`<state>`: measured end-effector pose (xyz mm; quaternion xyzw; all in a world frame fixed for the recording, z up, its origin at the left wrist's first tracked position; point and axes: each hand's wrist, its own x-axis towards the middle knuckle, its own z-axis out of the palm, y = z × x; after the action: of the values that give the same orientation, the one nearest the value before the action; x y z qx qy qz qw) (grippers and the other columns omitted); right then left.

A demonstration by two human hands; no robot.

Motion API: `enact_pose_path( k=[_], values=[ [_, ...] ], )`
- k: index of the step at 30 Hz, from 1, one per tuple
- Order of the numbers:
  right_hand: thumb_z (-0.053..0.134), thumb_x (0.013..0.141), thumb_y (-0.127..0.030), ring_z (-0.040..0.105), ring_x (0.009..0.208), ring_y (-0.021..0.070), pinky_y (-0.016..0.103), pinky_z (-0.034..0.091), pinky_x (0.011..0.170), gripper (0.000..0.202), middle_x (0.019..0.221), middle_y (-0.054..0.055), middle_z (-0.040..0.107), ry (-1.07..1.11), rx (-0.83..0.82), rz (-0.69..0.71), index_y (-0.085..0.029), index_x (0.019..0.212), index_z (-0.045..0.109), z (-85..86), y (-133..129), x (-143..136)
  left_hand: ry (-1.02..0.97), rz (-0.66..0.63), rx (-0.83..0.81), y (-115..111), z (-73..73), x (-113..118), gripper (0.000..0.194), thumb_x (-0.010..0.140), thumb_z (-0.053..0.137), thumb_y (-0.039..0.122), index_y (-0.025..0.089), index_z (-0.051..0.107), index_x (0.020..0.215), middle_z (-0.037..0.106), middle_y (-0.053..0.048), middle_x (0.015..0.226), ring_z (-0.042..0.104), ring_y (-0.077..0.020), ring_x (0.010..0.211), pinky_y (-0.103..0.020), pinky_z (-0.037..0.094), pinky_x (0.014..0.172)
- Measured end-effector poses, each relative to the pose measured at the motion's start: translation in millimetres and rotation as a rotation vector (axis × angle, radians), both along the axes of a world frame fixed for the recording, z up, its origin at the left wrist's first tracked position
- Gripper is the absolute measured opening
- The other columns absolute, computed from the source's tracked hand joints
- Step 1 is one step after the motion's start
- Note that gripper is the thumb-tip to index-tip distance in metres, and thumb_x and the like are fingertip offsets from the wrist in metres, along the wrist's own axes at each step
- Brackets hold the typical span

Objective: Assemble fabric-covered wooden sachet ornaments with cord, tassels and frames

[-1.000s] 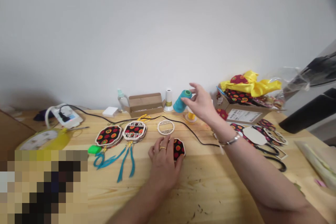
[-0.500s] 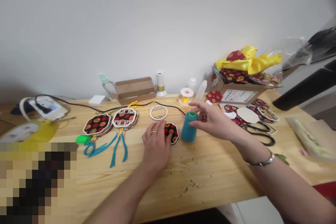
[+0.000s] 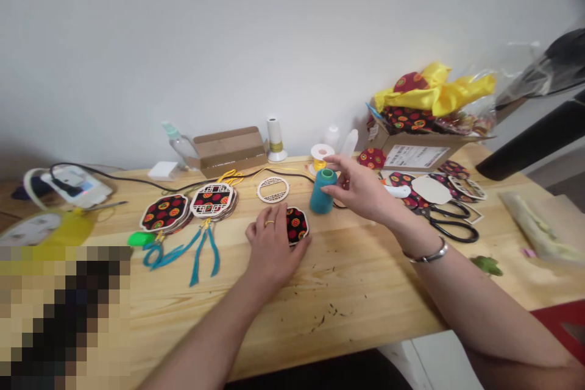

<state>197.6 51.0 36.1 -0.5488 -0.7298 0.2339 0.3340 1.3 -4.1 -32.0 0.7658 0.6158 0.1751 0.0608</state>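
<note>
My left hand (image 3: 273,248) rests on the table around a small scalloped piece with black floral fabric (image 3: 297,225). Its fingers lie along the left side and the thumb is at the lower right edge. My right hand (image 3: 359,187) has thumb and fingers at the upper right side of an upright cone of teal thread (image 3: 323,192); the far fingers are partly hidden. Behind the fabric piece lies a round wooden lattice frame (image 3: 273,189). To the left are two stacks of fabric-covered pieces, one plain-fronted (image 3: 164,212) and one latticed (image 3: 212,200), with teal tassels (image 3: 195,256).
Black-handled scissors (image 3: 452,222) lie at the right beside fabric and wooden shapes. A cardboard box (image 3: 415,149) overflows with cloth. Along the wall stand an open brown box (image 3: 231,152), a spray bottle (image 3: 180,145) and a yellow thread spool (image 3: 321,155). A black cable (image 3: 159,184) crosses behind.
The teal thread cone has moved back, away from me, along with my right hand. My left hand stays at the fabric piece, its thumb shifted lower, exposing more of it. The view has shifted slightly.
</note>
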Motion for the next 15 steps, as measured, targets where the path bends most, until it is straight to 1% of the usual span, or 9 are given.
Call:
enact_pose_path(
  k=[2, 5, 8, 11, 13, 15],
  values=[
    [0.064, 0.073, -0.019, 0.049, 0.055, 0.0106, 0.026, 0.042, 0.056, 0.053, 0.070, -0.002, 0.058, 0.025, -0.002, 0.005, -0.017, 0.124, 0.049, -0.6, -1.4, -1.6, 0.003, 0.007, 0.007, -0.3, 1.7, 0.6, 0.066, 0.079, 0.052, 0.044, 0.009, 0.039, 0.133, 0.054, -0.020, 0.126, 0.036, -0.0348, 0.123, -0.050, 0.027, 0.094],
    [0.063, 0.072, -0.017, 0.048, 0.054, 0.0094, 0.025, 0.042, 0.055, 0.052, 0.076, 0.000, 0.060, 0.052, -0.014, 0.002, -0.016, 0.122, 0.050, 0.2, -4.2, -5.4, 0.019, 0.015, 0.013, -1.0, 3.5, -0.1, 0.063, 0.079, 0.051, 0.041, 0.009, 0.040, 0.132, 0.055, -0.021, 0.124, 0.037, -0.0347, 0.122, -0.051, 0.028, 0.093],
    [0.063, 0.072, -0.018, 0.048, 0.054, 0.0093, 0.025, 0.042, 0.056, 0.051, 0.080, 0.001, 0.061, 0.072, -0.012, 0.004, -0.016, 0.121, 0.050, -0.2, -6.1, -9.2, 0.049, 0.022, 0.000, -2.1, 5.2, -3.0, 0.063, 0.080, 0.049, 0.040, 0.006, 0.039, 0.132, 0.056, -0.022, 0.123, 0.037, -0.0352, 0.122, -0.052, 0.028, 0.092],
    [0.063, 0.073, -0.018, 0.049, 0.055, 0.0092, 0.026, 0.043, 0.058, 0.051, 0.083, 0.002, 0.063, 0.089, -0.003, 0.028, -0.017, 0.122, 0.049, -3.1, -6.6, -11.9, 0.069, 0.044, -0.025, -3.6, 6.8, -6.2, 0.062, 0.079, 0.048, 0.038, 0.006, 0.039, 0.132, 0.054, -0.022, 0.125, 0.036, -0.0356, 0.123, -0.053, 0.028, 0.091],
    [0.062, 0.073, -0.018, 0.049, 0.056, 0.0092, 0.026, 0.043, 0.059, 0.051, 0.085, 0.002, 0.063, 0.096, 0.004, 0.040, -0.017, 0.122, 0.049, -5.5, -6.4, -12.8, 0.071, 0.058, -0.028, -4.4, 7.6, -7.0, 0.064, 0.079, 0.048, 0.039, 0.008, 0.038, 0.134, 0.052, -0.022, 0.129, 0.034, -0.0363, 0.125, -0.054, 0.027, 0.092],
    [0.062, 0.074, -0.018, 0.048, 0.056, 0.0090, 0.026, 0.044, 0.059, 0.050, 0.087, 0.002, 0.064, 0.105, 0.011, 0.051, -0.018, 0.122, 0.049, -7.5, -6.2, -13.0, 0.069, 0.055, 0.009, -4.3, 8.0, -6.5, 0.065, 0.080, 0.048, 0.042, 0.009, 0.039, 0.135, 0.046, -0.023, 0.136, 0.032, -0.0372, 0.127, -0.055, 0.026, 0.093]
  ],
)
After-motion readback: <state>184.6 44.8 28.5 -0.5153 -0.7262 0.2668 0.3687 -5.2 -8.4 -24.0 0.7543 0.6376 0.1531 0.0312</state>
